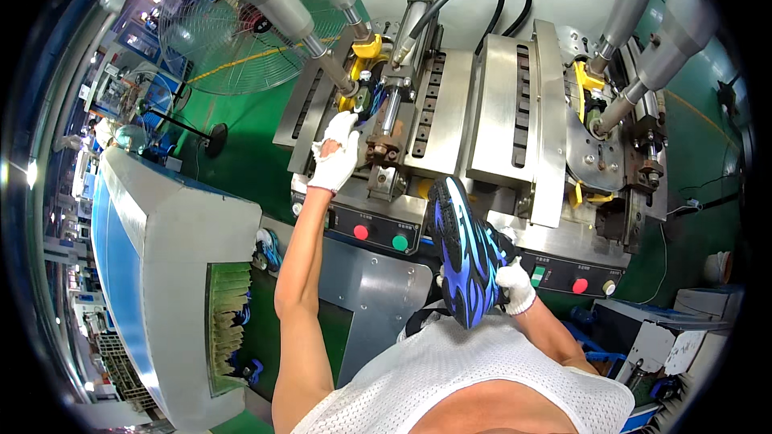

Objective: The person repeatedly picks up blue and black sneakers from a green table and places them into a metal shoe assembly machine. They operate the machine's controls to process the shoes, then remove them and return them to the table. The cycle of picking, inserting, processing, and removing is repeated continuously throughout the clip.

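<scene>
Because right hand (515,286) pinches its right side between fingers, blue-black shoe (476,253) likely hangs steady, sole (449,233) leftward | shoe: near middle, before steel machine (500,112) | left hand (337,162): farther left, beside piston rod (392,111); finger closure I can't make out

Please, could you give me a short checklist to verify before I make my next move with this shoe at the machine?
1. Shoe held: ok, in the right hand.
2. Left hand clear of the machine: not ok, it is among the left-side parts.
3. Gloves on both hands: ok, both white.
4. Left red button uncovered: ok.
5. Left green button uncovered: ok.
6. Machine power off: cannot tell.
</scene>
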`<state>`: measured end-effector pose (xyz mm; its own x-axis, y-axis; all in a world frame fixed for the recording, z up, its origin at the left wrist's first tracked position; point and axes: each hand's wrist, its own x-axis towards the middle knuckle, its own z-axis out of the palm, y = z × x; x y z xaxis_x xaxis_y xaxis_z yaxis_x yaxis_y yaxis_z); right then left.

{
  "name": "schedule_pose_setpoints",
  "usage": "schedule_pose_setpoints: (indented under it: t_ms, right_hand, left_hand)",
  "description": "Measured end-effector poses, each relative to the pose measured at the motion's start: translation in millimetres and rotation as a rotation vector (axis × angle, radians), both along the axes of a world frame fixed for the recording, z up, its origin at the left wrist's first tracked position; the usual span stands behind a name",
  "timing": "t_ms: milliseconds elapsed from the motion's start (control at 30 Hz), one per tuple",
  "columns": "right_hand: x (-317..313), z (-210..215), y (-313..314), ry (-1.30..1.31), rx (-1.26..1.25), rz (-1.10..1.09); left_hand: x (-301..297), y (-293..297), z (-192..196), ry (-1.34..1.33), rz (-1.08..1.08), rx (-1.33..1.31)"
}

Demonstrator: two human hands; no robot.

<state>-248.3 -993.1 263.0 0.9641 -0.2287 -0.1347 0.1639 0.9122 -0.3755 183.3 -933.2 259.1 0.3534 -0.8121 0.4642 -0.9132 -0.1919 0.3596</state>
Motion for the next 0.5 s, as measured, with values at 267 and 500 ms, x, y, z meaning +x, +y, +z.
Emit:
schedule_pose_setpoints:
  t_ms: [267,500]
  right_hand:
    - [11,-1,3,0.116,-0.111,-0.186]
    - [-6,0,20,0.333,-0.208,-0.388]
  left_hand:
    - [58,-100,-55,0.181,0.308,0.311]
    - [97,-155,-77,0.247,0.37,0.329]
